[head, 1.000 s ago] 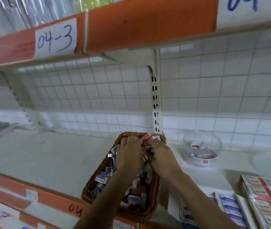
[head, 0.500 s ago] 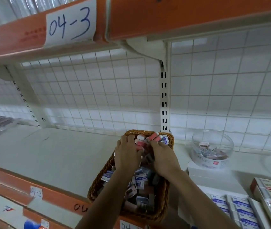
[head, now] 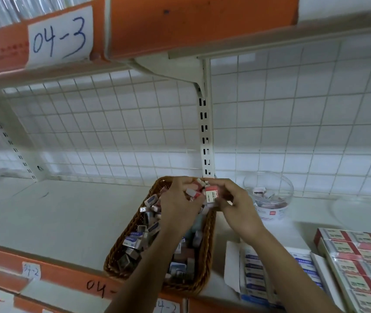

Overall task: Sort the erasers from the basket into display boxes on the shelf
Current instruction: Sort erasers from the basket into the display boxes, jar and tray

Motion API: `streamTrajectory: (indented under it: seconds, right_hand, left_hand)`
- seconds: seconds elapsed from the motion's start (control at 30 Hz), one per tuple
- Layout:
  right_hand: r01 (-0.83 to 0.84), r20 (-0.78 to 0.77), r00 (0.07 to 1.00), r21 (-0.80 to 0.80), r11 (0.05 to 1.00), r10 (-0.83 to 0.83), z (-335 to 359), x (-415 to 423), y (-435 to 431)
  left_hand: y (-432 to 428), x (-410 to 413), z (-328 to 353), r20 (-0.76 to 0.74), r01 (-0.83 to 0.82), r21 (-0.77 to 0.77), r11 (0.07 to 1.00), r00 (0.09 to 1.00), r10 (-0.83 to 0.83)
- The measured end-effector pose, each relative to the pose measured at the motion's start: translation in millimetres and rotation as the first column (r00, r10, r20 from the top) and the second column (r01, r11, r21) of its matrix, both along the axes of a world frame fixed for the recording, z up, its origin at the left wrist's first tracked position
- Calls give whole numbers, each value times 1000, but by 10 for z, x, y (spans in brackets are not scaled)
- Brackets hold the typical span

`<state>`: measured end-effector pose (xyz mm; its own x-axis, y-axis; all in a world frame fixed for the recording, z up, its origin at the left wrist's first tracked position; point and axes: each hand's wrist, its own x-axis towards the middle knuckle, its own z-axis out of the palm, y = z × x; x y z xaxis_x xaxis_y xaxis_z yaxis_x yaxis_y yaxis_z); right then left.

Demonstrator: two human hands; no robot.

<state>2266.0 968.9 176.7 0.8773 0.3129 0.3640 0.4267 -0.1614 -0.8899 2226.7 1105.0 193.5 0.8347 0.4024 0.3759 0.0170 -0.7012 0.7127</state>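
A brown wicker basket (head: 121, 251) full of small boxed erasers stands on the white shelf. Blue-sleeved erasers (head: 133, 240) lie along its left side. My left hand (head: 177, 206) is over the far end of the basket, fingers curled round several red-and-white erasers (head: 192, 193). My right hand (head: 236, 206) is raised beside it and pinches one red-and-white eraser (head: 211, 194). To the right stand a display box of blue erasers (head: 256, 272) and a display box of red erasers (head: 356, 263).
A clear round tub (head: 268, 195) holding a few erasers sits behind my right hand by the wire grid wall. An upright shelf post (head: 206, 136) rises behind the basket. The orange shelf above carries a 04-3 label (head: 60, 35). White shelf surface (head: 67, 218) lies left of the basket.
Both hands have come up out of the basket with red-and-white erasers. My right hand has drawn off to the right with one eraser in its fingers.
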Motion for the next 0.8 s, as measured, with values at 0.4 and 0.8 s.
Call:
streamTrajectory:
  seconds: [0.4,0.8]
  right_hand:
    - [148,-137,980,23,989,-143,-2,-287,-727]
    - [339,-125,931,-58,939,-344,-201,-460,-1555]
  left_hand:
    - [-700,4,-72,-65,238,-33,971,969,-240]
    - [-1453,-47,-77,-115,437,118,892,898,-424]
